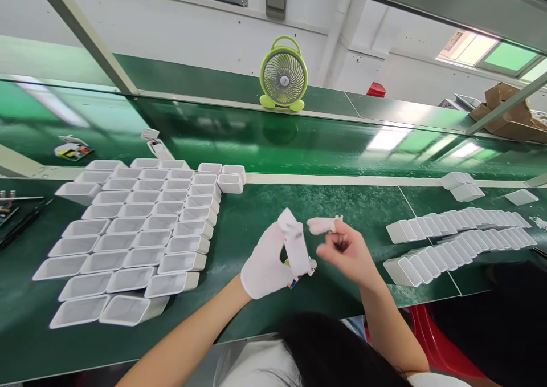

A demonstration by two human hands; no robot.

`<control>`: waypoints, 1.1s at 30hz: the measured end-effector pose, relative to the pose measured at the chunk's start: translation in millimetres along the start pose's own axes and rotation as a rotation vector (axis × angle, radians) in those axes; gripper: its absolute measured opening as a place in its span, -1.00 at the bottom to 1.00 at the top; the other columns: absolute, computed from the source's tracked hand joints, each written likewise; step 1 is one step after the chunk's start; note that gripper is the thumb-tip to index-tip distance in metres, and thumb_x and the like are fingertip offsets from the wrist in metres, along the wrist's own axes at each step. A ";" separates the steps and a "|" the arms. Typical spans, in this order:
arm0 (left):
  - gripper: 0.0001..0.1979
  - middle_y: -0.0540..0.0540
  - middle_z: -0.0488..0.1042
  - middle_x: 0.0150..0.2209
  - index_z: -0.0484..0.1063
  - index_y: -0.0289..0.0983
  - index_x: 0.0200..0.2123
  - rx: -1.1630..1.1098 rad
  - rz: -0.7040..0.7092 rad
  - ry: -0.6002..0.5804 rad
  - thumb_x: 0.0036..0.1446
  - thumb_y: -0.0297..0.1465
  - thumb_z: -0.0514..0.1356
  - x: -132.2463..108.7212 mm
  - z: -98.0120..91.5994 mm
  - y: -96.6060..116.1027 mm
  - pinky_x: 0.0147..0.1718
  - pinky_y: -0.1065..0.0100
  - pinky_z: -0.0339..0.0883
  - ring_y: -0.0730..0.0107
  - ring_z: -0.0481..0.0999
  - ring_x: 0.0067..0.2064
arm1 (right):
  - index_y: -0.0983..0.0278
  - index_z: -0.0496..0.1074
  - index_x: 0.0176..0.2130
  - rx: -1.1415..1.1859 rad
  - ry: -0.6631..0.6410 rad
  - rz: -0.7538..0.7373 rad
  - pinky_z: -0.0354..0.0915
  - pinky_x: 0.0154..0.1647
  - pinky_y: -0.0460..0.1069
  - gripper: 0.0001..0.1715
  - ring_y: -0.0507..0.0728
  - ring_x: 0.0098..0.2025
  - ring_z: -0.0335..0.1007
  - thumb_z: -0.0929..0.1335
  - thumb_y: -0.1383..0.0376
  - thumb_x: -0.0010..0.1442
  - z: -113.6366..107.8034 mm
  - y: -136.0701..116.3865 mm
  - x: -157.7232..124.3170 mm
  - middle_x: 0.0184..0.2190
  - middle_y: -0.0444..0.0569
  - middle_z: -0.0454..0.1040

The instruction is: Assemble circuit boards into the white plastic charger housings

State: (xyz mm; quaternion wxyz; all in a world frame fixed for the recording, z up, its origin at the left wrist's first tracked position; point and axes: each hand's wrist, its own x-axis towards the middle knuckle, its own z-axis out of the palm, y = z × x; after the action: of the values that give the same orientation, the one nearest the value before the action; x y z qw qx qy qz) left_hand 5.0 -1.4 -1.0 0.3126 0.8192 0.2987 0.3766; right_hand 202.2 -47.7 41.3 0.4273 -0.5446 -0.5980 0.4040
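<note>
My left hand [265, 264], in a white glove, is closed around a white plastic housing [296, 247] held tilted over the table. A bit of yellow and blue, perhaps part of a circuit board, shows under the housing's lower end. Just to the right, my right hand [348, 250] is apart from the housing. A white finger cover [321, 225] sits on its outstretched index finger, and the thumb stands away from it. Something small and dark shows between its curled fingers, too unclear to name.
Rows of open white boxes [141, 224] cover the left of the green table [252, 221]. Two lines of white boxes [461, 250] lie at the right. Behind stands a green fan [284, 79] on a ledge. Small parts [73, 149] and a dark tool [25, 223] lie far left.
</note>
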 end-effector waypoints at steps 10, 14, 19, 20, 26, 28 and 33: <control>-0.63 0.06 0.41 -0.46 0.34 -0.28 -0.42 -0.903 -0.840 0.165 -0.14 -0.27 0.46 20.4 -6.2 12.2 -0.43 0.36 0.41 0.51 0.40 -0.46 | 0.24 0.55 -0.36 0.310 0.449 -0.008 0.22 -0.69 -0.05 -0.28 0.01 -0.66 0.26 0.26 -0.30 0.26 -19.0 -6.5 16.1 -0.53 -0.06 0.52; -0.64 0.06 0.42 -0.48 0.36 -0.29 -0.44 -0.881 -0.877 0.164 -0.17 -0.27 0.46 20.2 -4.7 14.2 -0.45 0.39 0.39 0.53 0.39 -0.49 | 0.18 0.54 -0.20 0.266 0.300 -0.058 0.52 -0.44 0.00 -0.66 0.10 -0.42 0.59 0.51 0.01 0.18 1.9 -18.4 9.3 -0.25 -0.04 0.66; -0.64 0.06 0.44 -0.48 0.39 -0.28 -0.43 -0.809 -0.904 0.177 -0.22 -0.26 0.46 18.0 0.7 9.4 -0.44 0.39 0.40 0.48 0.43 -0.46 | 0.13 0.54 -0.15 -0.126 0.241 -0.364 0.57 -0.23 0.03 -0.88 0.14 -0.22 0.65 0.40 0.33 0.31 19.1 -11.3 1.7 -0.18 -0.06 0.67; -0.65 0.06 0.44 -0.48 0.40 -0.28 -0.43 -0.786 -0.904 0.178 -0.20 -0.25 0.45 17.6 1.8 8.1 -0.44 0.39 0.39 0.47 0.44 -0.46 | 0.13 0.54 -0.15 -0.233 0.230 -0.441 0.56 -0.21 0.02 -0.84 0.14 -0.20 0.64 0.40 0.38 0.30 19.9 -9.4 1.5 -0.21 -0.07 0.67; -0.71 0.05 0.48 -0.47 0.46 -0.27 -0.40 -0.600 -0.907 0.188 -0.17 -0.27 0.43 17.4 3.6 6.6 -0.46 0.43 0.38 0.43 0.48 -0.42 | 0.18 0.48 -0.14 -0.552 0.213 -0.645 0.53 -0.29 -0.04 -0.81 0.13 -0.28 0.64 0.37 0.45 0.29 23.5 -7.4 4.5 -0.27 -0.04 0.68; -0.73 0.05 0.49 -0.47 0.48 -0.26 -0.41 -0.548 -0.896 0.183 -0.17 -0.29 0.43 18.3 1.9 8.3 -0.46 0.44 0.37 0.42 0.49 -0.41 | 0.19 0.46 -0.15 -0.636 0.219 -0.662 0.52 -0.33 -0.03 -0.84 0.13 -0.31 0.64 0.36 0.44 0.30 25.2 -7.5 4.1 -0.30 -0.03 0.67; -0.84 0.07 0.51 -0.48 0.49 -0.24 -0.42 -0.474 -0.875 0.161 -0.10 -0.36 0.38 19.4 -1.4 11.4 -0.45 0.47 0.37 0.43 0.52 -0.40 | 0.20 0.42 -0.18 -0.774 0.210 -0.683 0.47 -0.43 -0.02 -0.87 0.15 -0.35 0.62 0.33 0.43 0.32 28.1 -9.7 2.9 -0.36 -0.03 0.65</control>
State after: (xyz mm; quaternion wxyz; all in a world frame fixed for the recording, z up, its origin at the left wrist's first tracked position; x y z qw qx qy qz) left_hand 17.2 6.0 16.4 0.5948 0.4921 0.5434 0.3298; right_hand 172.4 -46.1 42.1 0.3599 -0.4741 -0.8008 -0.0655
